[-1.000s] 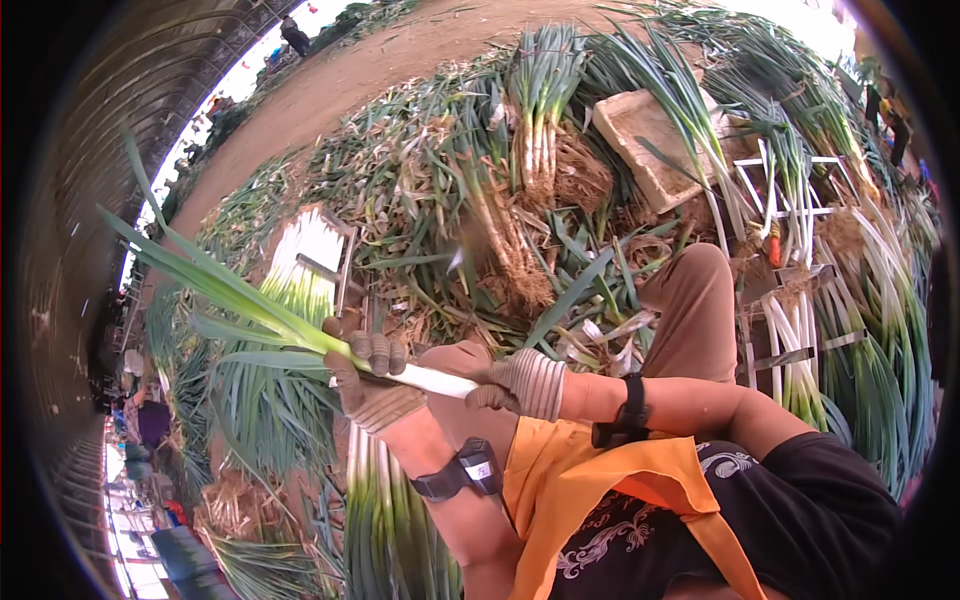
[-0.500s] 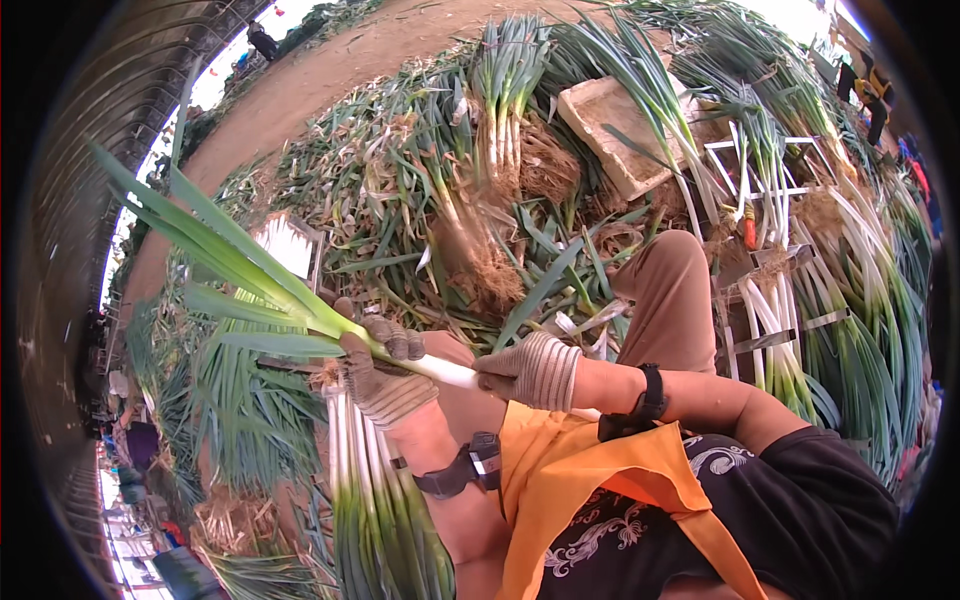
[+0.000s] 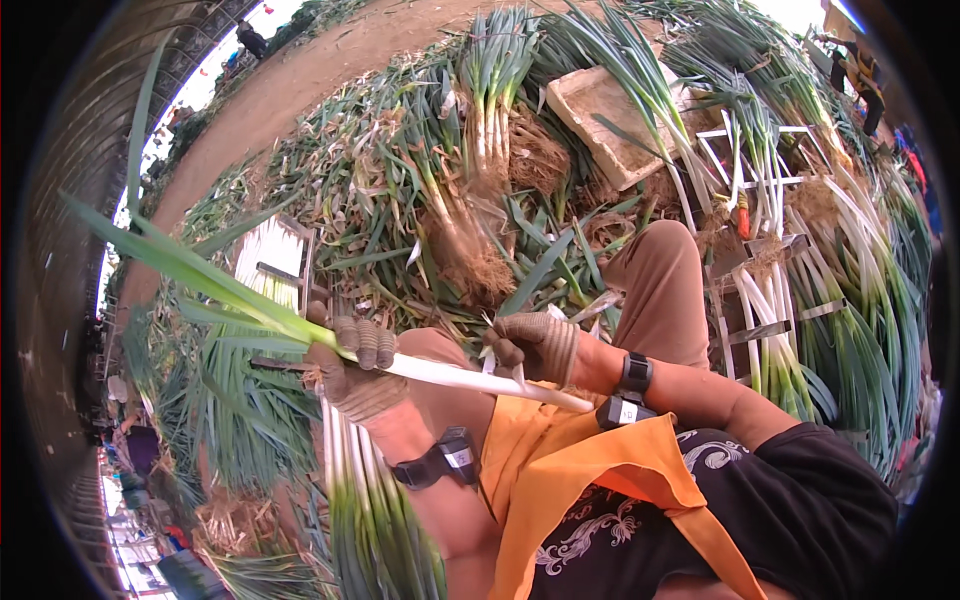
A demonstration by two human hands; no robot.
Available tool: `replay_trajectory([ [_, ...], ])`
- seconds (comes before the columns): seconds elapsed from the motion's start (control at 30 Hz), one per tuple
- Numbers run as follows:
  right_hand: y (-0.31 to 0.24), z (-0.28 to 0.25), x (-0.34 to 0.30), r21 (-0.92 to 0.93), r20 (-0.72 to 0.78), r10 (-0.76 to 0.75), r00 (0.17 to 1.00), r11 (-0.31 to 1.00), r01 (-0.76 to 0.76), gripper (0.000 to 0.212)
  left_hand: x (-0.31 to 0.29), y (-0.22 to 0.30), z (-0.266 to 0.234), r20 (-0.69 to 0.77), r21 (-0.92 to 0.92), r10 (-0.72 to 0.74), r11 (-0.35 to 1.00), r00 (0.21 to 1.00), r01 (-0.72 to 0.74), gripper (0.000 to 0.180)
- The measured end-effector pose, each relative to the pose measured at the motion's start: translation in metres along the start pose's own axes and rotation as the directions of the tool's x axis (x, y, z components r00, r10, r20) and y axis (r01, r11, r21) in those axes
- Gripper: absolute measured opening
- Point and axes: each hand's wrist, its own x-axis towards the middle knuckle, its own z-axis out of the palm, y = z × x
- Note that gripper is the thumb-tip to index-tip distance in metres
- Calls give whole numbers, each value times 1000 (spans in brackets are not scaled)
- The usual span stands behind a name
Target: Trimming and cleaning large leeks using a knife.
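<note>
My left hand (image 3: 350, 348), in a striped work glove, is closed around a leek (image 3: 440, 372) where the white shaft turns green. Its leaves fan toward the upper left, and its bare white end reaches my orange apron (image 3: 520, 440). Just above the shaft, my gloved right hand (image 3: 535, 342) has its fingers curled in a pinch. A pale, thin strip of leek skin (image 3: 518, 374) shows at those fingertips; how far it reaches into the grip is hidden. Below my left forearm lies a bundle of leeks (image 3: 360, 480), white shafts uppermost.
Loose leaves and peelings (image 3: 360, 190) cover the ground ahead. Unpeeled rooted leeks (image 3: 465, 240) lie beyond my knee. A whitish foam box (image 3: 590, 125) stands farther off. On the right, leeks lie across a metal rack (image 3: 760, 332), near an orange-handled tool (image 3: 743, 218). Another person (image 3: 862, 80) is at far right.
My right hand has come off the lower shaft and risen slightly, with a pale strip at its fingers. More of the white shaft shows. My left hand, still holding the leek, has shifted left.
</note>
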Motion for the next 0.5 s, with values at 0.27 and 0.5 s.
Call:
replay_trajectory([
  [0.27, -42, -129, -24, -666, -213, 140, 967, -745, -39, 20, -1, 94, -28, -135, 81, 152, 986, 979, -142, 51],
  [0.5, -25, -36, 20, -991, 107, 313, 944, -37, 125, 54, -12, 83, -12, 79, -267, 163, 954, 983, -137, 50],
])
